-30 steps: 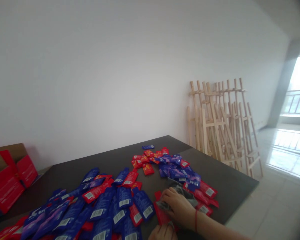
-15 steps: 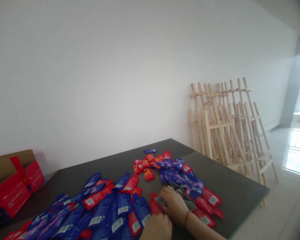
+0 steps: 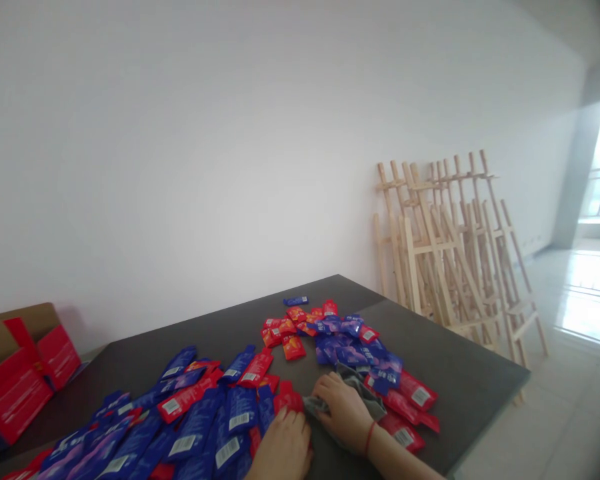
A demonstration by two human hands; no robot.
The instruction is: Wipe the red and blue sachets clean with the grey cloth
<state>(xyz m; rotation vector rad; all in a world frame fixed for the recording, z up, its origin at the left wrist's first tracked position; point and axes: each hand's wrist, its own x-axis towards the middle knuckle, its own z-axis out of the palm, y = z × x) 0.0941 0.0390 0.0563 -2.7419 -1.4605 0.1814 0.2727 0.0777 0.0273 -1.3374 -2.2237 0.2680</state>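
Note:
My left hand [image 3: 283, 441] is closed on the lower end of a red packet [image 3: 288, 397] with a narrow neck, at the edge of the pile of blue and red packets. Its fingertips are partly hidden behind the back of the hand. Beside it, my right hand [image 3: 344, 408], with a red cord at the wrist, presses its curled fingers onto a crumpled grey cloth [image 3: 361, 388] on the dark table. Part of the cloth sticks out by the fingertips towards the red packet. Blue packets [image 3: 383, 367] and red packets [image 3: 414, 392] lie just beyond and right of the cloth.
A heap of blue packets [image 3: 193, 427] covers the table's [image 3: 145, 353] front left. Small red-orange packets [image 3: 293, 347] lie farther back, near a lone blue packet [image 3: 296, 301]. An opened red carton [image 3: 20, 387] stands at left. Wooden easels [image 3: 430, 247] lean against the wall.
My left hand and the red packet have moved left, away from the cloth. My right hand stays on the cloth. The camera view has shifted slightly.

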